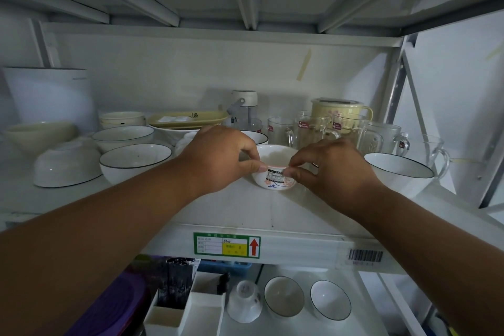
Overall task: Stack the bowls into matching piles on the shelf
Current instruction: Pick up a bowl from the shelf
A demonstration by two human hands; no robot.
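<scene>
A small white bowl with a flower print and a label (273, 172) stands upright at the middle of the white shelf (272, 213). My left hand (218, 158) grips its left rim between thumb and fingers. My right hand (330, 169) pinches the right rim at the label. To the left stand two black-rimmed white bowls (135, 159), one behind the other, and an upturned white bowl (66, 165). Another black-rimmed bowl (399, 172) sits at the right, and one more (257, 137) is partly hidden behind my left hand.
Glass mugs (308, 131) and a yellow lidded jug (338, 112) line the back right. A cream tray (188, 118), cream bowls (41, 132) and a white box (49, 95) stand at back left. The lower shelf holds three small bowls (283, 296) and white organisers (185, 311).
</scene>
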